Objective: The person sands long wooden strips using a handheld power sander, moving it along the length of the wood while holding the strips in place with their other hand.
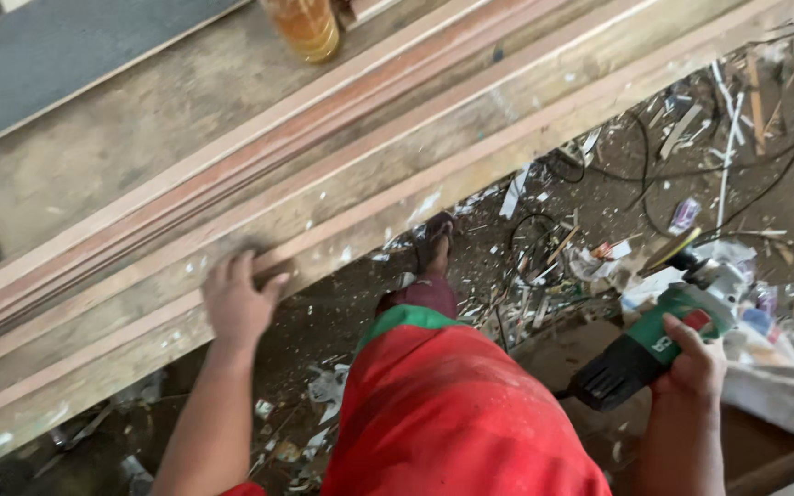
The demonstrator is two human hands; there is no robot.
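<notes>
Left hand: the left hand (236, 303) was laid spread, palm down, on the near edge of the wooden frame (342, 197), fingers pointing toward 12 o'clock
Right hand: the right hand (691, 367) was closed around the rear body of the grinder (663, 335), at 4 o'clock in the view
Grinder: a green and black tool with a disc at its far end, held low beside the bench and well apart from the wood; it was judged fairly heavy and rigid, best gripped around the body as it was, well behind the disc
Wooden frame: long moulded lengths were seen running from 8 o'clock to 2 o'clock; judged stiff, heavy and dusty, best steadied by a flat palm on the edge
Bottle: a clear bottle (305, 28) stood at 12 o'clock on the bench, an amber liquid seen inside; its top was cut off by the view
Floor: the floor (599, 211) was littered with scraps and cables
</notes>
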